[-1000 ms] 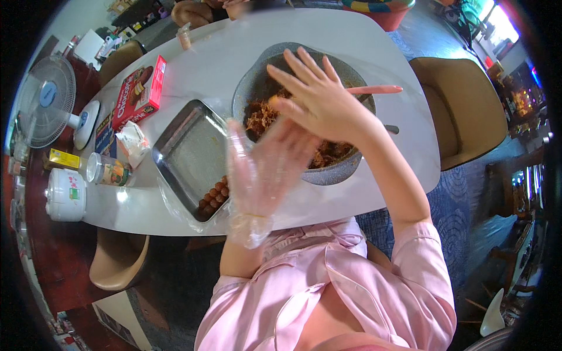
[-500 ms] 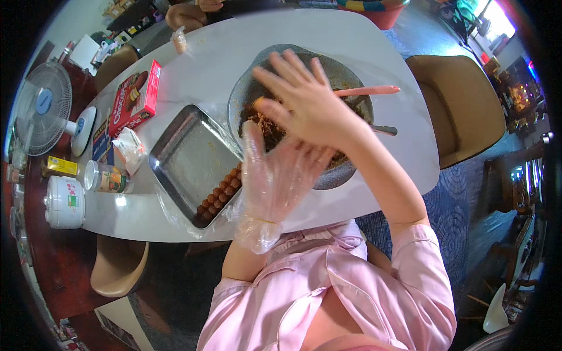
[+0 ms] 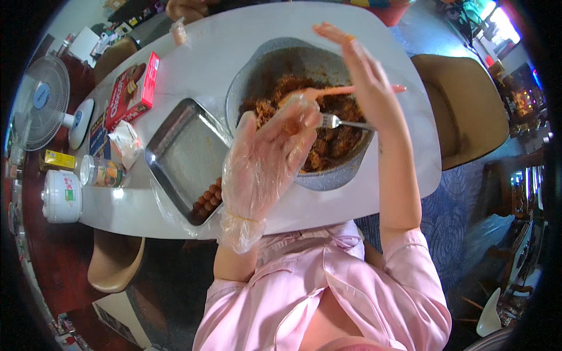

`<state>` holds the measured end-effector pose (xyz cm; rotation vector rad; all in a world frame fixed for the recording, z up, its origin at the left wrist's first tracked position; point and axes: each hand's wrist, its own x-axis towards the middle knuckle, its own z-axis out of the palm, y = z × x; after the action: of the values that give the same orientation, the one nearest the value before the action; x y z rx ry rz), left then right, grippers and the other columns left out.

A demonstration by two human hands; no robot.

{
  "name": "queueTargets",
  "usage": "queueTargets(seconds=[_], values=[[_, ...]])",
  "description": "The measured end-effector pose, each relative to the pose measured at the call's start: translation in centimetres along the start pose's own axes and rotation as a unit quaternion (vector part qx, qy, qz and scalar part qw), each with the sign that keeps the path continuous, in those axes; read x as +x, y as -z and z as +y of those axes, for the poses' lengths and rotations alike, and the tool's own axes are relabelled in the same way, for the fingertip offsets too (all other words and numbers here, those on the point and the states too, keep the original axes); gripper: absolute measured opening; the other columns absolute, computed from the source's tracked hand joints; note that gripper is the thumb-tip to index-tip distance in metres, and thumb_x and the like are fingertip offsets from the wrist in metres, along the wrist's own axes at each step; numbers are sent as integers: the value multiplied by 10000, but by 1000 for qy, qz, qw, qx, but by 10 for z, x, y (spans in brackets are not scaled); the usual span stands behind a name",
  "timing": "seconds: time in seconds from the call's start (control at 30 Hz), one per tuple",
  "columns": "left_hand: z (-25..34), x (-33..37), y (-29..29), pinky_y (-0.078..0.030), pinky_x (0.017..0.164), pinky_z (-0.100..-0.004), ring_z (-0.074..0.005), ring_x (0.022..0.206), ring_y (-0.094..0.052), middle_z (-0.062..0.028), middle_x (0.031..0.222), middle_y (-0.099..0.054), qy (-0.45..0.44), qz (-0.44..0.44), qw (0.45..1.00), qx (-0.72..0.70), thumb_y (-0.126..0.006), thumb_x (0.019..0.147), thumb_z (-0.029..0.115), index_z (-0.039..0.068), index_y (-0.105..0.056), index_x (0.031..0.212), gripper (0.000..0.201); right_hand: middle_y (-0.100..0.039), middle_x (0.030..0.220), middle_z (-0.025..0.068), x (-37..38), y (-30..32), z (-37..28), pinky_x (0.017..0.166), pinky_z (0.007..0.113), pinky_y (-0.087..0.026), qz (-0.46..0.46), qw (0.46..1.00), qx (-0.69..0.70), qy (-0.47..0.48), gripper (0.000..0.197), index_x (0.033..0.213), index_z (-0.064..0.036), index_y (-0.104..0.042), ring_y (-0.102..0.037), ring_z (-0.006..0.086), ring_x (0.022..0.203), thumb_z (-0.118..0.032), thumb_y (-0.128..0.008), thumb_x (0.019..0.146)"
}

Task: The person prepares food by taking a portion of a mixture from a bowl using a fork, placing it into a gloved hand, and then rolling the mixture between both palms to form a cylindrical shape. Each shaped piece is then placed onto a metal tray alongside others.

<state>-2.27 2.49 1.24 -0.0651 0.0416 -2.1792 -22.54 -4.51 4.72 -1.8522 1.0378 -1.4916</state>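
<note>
My left hand (image 3: 260,155), in a clear plastic glove, is turned palm up at the near left side of a grey pot (image 3: 240,79). A small brown ball (image 3: 291,126) rests on its slightly curled fingers. My bare right hand (image 3: 370,76) is raised over the pot's right side, fingers stretched out and partly blurred, holding nothing. Crumbly brown mixture (image 3: 333,143) fills the pot's bottom. A pink-handled spatula (image 3: 333,91) and a fork (image 3: 336,121) lie in it. Left of my gloved hand, a metal tray (image 3: 155,153) has several brown balls (image 3: 208,200) at its near right corner.
On the table's left are a red box (image 3: 133,90), a clear jar (image 3: 102,171), a crumpled white packet (image 3: 125,140) and a white pot-shaped appliance (image 3: 61,196). A fan (image 3: 42,102) stands beyond. Chairs flank the table, one brown (image 3: 456,111) at right. A person's bare limb (image 3: 186,9) shows at the far edge.
My right hand has lifted off my left and moved right, turning edge-on. My left palm now shows with the ball on its fingers, and the pot's mixture and fork are uncovered.
</note>
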Motion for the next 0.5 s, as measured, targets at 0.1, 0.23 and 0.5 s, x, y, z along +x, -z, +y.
queueTargets(seconds=[0.1,0.23,0.5], values=[[2,-4,6,-441,1117,-482,-402,1367,-416,-298,1492,-344,-48,19,994,97,-408,1066,182,-112,-296,1445,493,-609,1304,128,-7,2,9,1078,336,-377,13,999,-17,-29,525,1267,-51,-638,-536,233,1249,-480,-443,1035],[13,-11,7,-461,1101,-479,-390,1324,-473,-291,1439,-423,-89,11,989,116,-423,1058,165,-105,-375,1403,440,-635,1280,98,-11,-3,13,1063,334,-397,-13,998,-42,-34,451,1219,-30,-663,-557,217,1228,-387,-445,1051],[123,-66,-10,-525,966,-383,-264,1197,-602,-157,1325,-586,-189,221,621,728,-382,1069,383,-9,-486,1388,516,-654,1286,91,-14,10,36,1086,330,-390,10,985,-169,-15,431,1241,-44,-660,-562,198,1249,-378,-465,1049]])
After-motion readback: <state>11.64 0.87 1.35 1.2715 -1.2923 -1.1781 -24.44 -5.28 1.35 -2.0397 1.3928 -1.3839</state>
